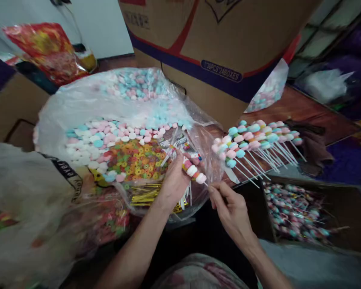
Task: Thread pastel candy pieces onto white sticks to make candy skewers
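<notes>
My left hand point(175, 178) is closed around the upper part of a marshmallow skewer point(195, 173), whose pink, white and orange pieces slant down to the right. What looks like a printed clear wrapper shows at its upper end, partly hidden by the fingers. With thumb and fingertips, my right hand point(228, 206) pinches the bare lower end of its stick. Just left of my hands lie orange, yellow and green gummy rings point(138, 160) and loose pastel marshmallows point(108, 138). Gold twist ties point(146, 194) and white sticks point(186, 196) sit under my left wrist. Printed wrappers point(183, 142) are behind it.
To the right, finished-looking marshmallow skewers point(255, 138) lie piled on the table point(315, 112). An open box point(349, 208) below contains many more skewers. A big cardboard carton point(198, 44) stands behind. Plastic bags point(24, 192) crowd the left, and a red candy bag point(48, 52) lies farther back.
</notes>
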### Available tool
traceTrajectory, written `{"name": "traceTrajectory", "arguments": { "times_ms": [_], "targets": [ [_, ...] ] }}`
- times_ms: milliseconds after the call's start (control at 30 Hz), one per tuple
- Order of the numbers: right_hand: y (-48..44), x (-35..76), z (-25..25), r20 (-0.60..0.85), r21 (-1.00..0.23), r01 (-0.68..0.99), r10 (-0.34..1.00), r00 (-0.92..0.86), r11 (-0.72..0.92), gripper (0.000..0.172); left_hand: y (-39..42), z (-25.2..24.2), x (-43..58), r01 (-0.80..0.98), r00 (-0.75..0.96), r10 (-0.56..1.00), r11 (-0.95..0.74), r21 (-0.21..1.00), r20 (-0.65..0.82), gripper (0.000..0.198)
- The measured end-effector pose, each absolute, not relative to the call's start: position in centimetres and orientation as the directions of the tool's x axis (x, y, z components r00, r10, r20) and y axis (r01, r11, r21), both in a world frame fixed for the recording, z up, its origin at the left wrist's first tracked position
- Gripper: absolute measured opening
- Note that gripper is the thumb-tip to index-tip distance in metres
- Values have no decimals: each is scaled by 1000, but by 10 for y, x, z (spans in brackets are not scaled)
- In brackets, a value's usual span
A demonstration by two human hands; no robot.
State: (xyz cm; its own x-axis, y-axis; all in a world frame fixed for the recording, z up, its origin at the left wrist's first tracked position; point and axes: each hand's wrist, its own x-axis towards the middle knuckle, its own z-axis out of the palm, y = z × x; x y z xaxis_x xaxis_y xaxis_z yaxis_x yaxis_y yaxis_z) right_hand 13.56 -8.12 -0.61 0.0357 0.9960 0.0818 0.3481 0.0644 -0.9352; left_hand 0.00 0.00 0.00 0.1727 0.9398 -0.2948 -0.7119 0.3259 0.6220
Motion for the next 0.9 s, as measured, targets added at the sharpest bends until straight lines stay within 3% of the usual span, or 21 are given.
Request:
{"name": "traceTrajectory", "arguments": {
  "times_ms": [200, 433, 633, 767, 900],
  "targets": [
    [-82, 136, -6, 167, -919, 375, 981, 96, 120, 20, 8, 7, -12, -660, 26, 964, 216, 720, -265, 43],
    [-81, 138, -15, 269, -882, 425, 959, 94, 205, 14, 18, 5, -29, -710, -170, 935, 102, 696, -310, 27],
    [-81, 142, -18, 190, -922, 360, 977, 97, 144, 18, 19, 4, -34, -742, -202, 921, 78, 666, -334, 20],
    [-83, 143, -19, -18, -995, 86, 973, 229, -39, 24, 24, 8, -39, -792, -199, 900, 84, 605, -387, 28],
    [-78, 136, -12, -130, -957, -276, 983, 132, -90, 17, 23, 8, -38, -816, -183, 896, 92, 571, -405, 26]
  ]
}}
